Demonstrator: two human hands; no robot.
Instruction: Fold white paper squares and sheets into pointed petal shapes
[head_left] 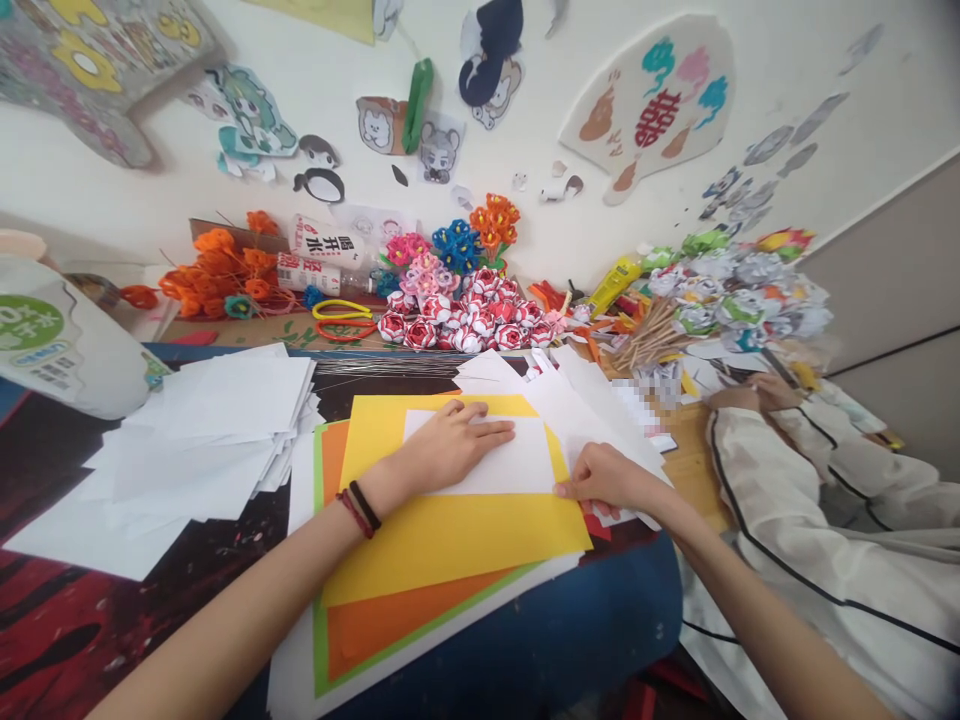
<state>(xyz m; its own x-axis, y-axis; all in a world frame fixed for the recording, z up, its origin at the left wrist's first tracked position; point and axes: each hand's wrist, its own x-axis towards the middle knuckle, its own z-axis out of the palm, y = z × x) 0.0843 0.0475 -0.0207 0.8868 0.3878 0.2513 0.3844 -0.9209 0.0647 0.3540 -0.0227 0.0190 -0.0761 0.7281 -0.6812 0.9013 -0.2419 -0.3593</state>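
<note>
— While the left hand (457,440) is down, where's the white paper rectangle (525,465)?
— Directly under it, on the upper part of the yellow sheet (457,545).
— Left grip?
— Palm down, fingers extended, pressed flat on the rectangle. Two bands (364,508) on that wrist.
— Right hand (604,478)?
— Fingers curled, tips at the rectangle's lower right corner, by the yellow sheet's edge. Can't tell if it's pinching paper.
— Below the yellow?
— Orange sheet (405,620), green sheet (322,640), then white paper (292,660), edges fanned out.
— Sides?
— Left: loose pile of white sheets (217,440). Right: more white papers (585,390), partly behind the right hand.
— Back?
— Thin wires (382,366), then red-and-white paper roses (469,315) near the wall (525,230); orange craft flowers (214,275) to their left. Far right: another person's white sleeve (787,540), black piping.
</note>
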